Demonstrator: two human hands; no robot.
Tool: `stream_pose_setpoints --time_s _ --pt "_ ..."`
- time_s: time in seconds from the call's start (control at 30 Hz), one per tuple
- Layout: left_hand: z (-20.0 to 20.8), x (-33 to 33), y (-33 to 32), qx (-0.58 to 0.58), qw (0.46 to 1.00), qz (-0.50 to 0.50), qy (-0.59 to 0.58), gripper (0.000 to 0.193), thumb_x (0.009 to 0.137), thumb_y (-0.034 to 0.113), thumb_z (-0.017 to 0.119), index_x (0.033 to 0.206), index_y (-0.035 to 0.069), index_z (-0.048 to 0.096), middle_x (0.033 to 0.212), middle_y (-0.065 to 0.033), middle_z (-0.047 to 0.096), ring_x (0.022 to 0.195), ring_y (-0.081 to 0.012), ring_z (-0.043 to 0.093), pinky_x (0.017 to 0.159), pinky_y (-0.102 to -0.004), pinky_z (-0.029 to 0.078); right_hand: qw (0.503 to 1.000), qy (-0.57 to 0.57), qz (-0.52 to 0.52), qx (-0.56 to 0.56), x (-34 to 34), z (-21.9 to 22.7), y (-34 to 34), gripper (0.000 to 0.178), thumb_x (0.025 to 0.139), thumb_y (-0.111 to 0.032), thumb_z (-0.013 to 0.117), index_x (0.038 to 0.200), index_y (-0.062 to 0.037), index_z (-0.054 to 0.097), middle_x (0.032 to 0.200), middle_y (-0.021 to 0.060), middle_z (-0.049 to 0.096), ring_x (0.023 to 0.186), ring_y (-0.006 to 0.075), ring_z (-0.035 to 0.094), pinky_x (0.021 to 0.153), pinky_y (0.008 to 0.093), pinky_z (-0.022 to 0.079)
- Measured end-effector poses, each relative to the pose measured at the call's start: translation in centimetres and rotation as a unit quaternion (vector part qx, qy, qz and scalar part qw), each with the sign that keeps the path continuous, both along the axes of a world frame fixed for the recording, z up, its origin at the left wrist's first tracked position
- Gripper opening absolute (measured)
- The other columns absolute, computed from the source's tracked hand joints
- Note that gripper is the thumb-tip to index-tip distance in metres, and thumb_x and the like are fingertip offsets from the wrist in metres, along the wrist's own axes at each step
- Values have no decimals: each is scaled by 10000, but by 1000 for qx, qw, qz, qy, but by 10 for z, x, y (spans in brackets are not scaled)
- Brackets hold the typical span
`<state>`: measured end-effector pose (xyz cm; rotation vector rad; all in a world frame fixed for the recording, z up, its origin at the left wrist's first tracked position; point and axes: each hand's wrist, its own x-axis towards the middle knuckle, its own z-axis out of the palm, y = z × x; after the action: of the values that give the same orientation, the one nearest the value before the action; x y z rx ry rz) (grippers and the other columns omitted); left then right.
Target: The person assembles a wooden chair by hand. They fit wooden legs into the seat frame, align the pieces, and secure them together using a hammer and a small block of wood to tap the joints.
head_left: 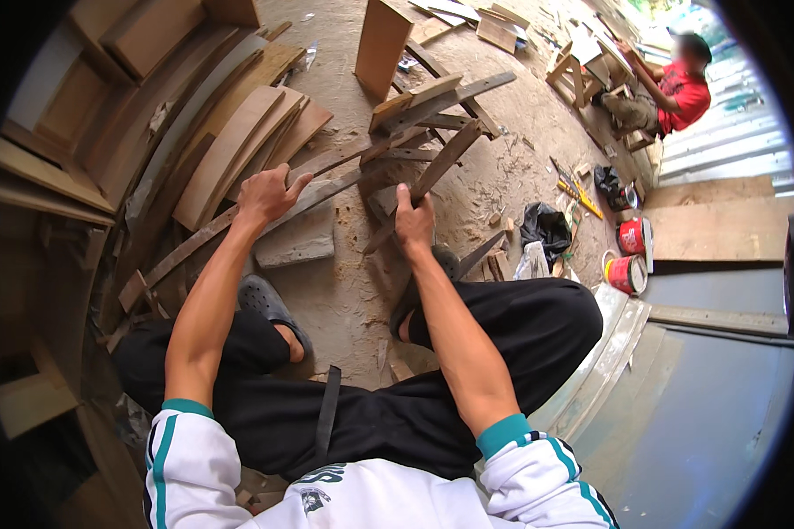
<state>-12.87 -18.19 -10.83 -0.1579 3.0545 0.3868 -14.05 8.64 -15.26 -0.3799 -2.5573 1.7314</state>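
Observation:
My left hand [269, 196] is closed around a long, narrow wooden strip [190, 244], its thumb pointing outward. The strip slants from the lower left up toward a wooden frame [441, 115] of joined slats on the floor. In my right hand [413, 222] is a shorter, dark wooden slat [450, 159], tilted up to the right with its far end by the frame; whether they touch I cannot tell. Under the left strip runs another greyish board [313, 196], beside a pale block [300, 245] on the ground.
Curved wooden boards [229, 159] are stacked at the left. A tan panel [382, 48] stands beyond the frame. To the right lie a black plastic bag [545, 227], red cans [626, 273] and a yellow-handled tool [587, 198]. Another person [679, 93] in red sits far right, near wooden pieces.

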Motion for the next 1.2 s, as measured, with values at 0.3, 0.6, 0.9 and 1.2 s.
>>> stream_pose_setpoints --time_s 0.3,0.6,0.9,1.2 --pt "-21 7 -10 24 1000 7 15 695 892 691 442 886 21 627 823 -231 679 835 -415 670 729 -521 516 995 -24 92 -11 -69 61 8 348 816 -328 626 906 6 667 749 105 655 704 207 626 659 336 481" --pt "-26 7 -18 41 998 9 46 616 887 635 518 858 28 619 788 -230 670 802 -429 657 710 -520 507 969 -106 -143 -169 -50 -60 -29 236 857 -233 673 757 -29 609 643 65 580 460 182 534 434 334 442" --pt "-29 -1 -14 33 998 -15 54 629 882 643 521 784 24 582 736 -200 658 701 -389 657 610 -472 509 944 -101 -227 -218 -64 -144 -70 275 893 -263 634 850 8 628 646 86 597 497 198 589 422 356 410" --pt "-30 -8 -11 59 997 -5 43 576 870 612 570 804 40 592 682 -182 625 694 -399 635 609 -482 473 883 -327 -269 -201 -27 -154 -53 644 891 -508 581 1166 74 599 1017 177 647 757 288 624 671 445 507"
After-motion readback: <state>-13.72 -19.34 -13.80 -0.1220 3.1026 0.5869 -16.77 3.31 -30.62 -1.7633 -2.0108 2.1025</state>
